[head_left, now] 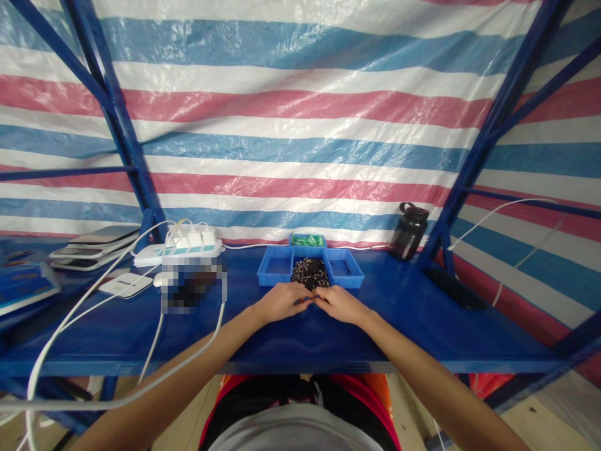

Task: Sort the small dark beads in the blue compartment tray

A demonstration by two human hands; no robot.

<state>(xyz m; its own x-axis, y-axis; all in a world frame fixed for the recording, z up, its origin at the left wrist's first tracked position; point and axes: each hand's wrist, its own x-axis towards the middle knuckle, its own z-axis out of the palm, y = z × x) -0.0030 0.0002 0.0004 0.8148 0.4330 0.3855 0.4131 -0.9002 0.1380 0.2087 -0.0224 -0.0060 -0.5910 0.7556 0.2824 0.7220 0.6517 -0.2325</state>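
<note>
My left hand and my right hand meet at the fingertips in front of a pile of small dark and pale pieces. The fingers of both are bent together in a pinch; anything between them is too small to make out. The pile lies between a left blue tray and a right blue tray, which holds a few small dark bits. Behind the pile, a small blue bin holds green pieces.
A dark bottle stands at the back right, near a black flat object. On the left are a white power strip, stacked devices, a white box and loose white cables. Blue metal posts frame the table.
</note>
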